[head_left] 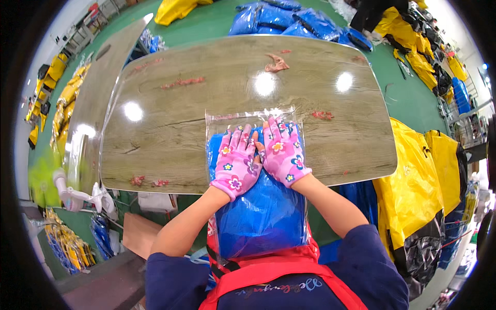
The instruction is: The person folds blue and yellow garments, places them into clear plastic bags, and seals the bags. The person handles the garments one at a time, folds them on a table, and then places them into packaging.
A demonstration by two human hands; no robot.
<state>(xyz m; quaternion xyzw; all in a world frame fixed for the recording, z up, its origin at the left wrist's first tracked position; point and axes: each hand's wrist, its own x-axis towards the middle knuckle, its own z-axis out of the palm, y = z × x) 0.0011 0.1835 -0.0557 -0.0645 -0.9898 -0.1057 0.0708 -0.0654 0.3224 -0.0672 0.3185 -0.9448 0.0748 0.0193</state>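
The place was a workshop, by its look one where goods were bagged in bulk. A green floor (408,98) ran around a broad table (237,93), its wood-patterned top spotted with reddish marks (183,82). At the near edge lay a blue bundle (263,217) in a clear bag (219,120). Beyond the table was a heap of blue packs (276,18) (shiny, as if wrapped in film too). Yellow goods (413,181), some with black parts, were massed at the right, and more yellow stock (67,106) lined the left.
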